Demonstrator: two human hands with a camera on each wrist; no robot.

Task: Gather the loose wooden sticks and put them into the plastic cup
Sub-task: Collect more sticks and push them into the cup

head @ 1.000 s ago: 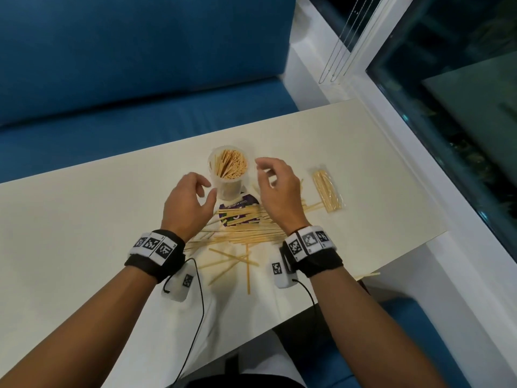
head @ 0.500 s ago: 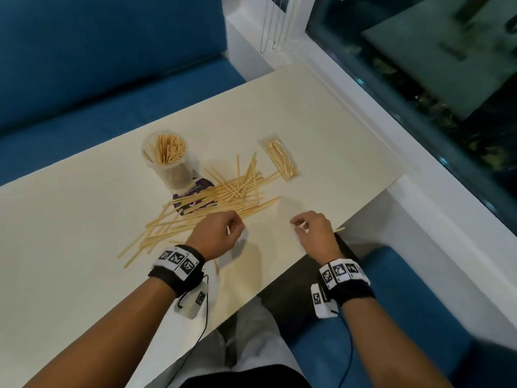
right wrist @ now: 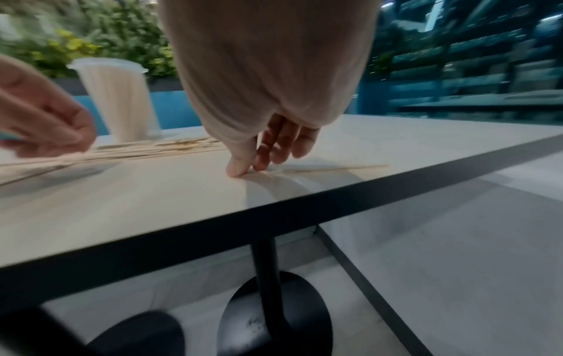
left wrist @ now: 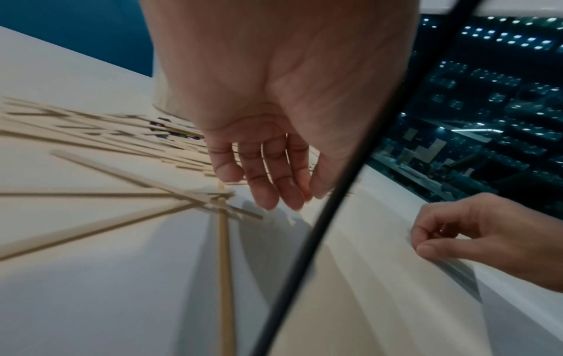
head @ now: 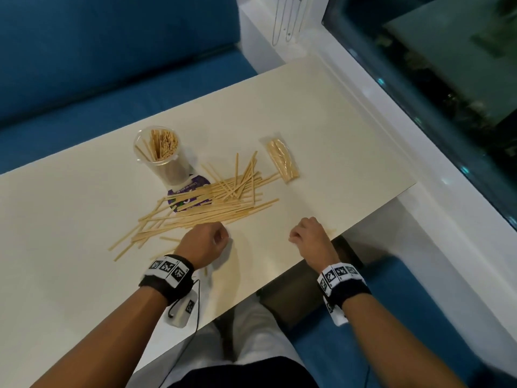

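Note:
A clear plastic cup (head: 165,163) (right wrist: 119,101) stands upright on the table, with several wooden sticks inside. In front of it, loose sticks (head: 212,205) (left wrist: 91,135) lie in a spread pile. My left hand (head: 207,242) (left wrist: 268,178) hovers at the pile's near edge with relaxed fingers and holds nothing. Thumb and fingertips of my right hand (head: 305,233) (right wrist: 252,163) touch the table top near its front edge. One lone stick (right wrist: 335,168) (head: 331,231) lies just to their right, and nothing shows between the fingers.
A sealed clear packet of sticks (head: 282,161) lies right of the pile. A purple card (head: 190,189) sits partly under the sticks by the cup. The table's front edge (right wrist: 335,204) runs just below my right hand. A blue sofa (head: 84,79) lies beyond the table.
Both hands have drawn back from the cup to the near side of the table. In the last half second they have hardly moved.

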